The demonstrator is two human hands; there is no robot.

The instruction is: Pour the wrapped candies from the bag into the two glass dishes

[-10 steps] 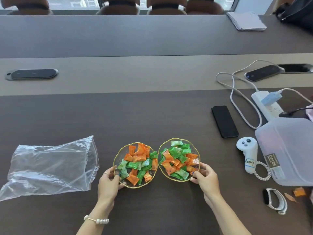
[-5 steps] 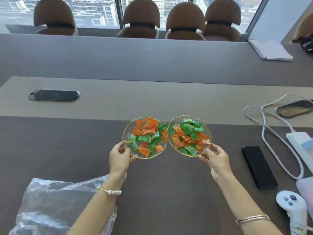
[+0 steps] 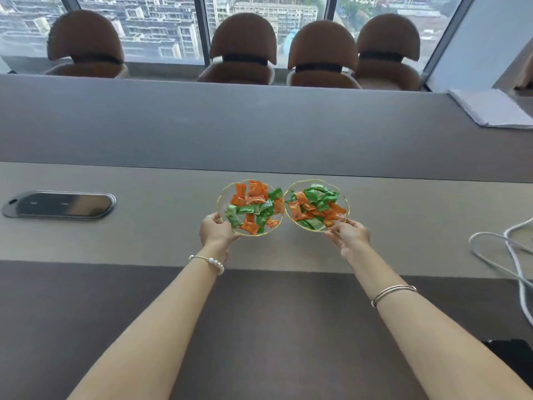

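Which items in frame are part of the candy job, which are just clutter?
Job:
left gold-rimmed glass dish
right gold-rimmed glass dish
orange and green wrapped candies
left hand
right hand

Clutter:
black oval socket cover
white cable
white paper stack
brown chairs

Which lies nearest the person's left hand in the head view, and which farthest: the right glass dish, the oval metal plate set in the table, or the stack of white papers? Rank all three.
From the left hand:
1. Right glass dish, just to its right, beside the dish it holds.
2. Oval metal plate, out to the left on the lighter strip.
3. Stack of white papers, far right, across the table.
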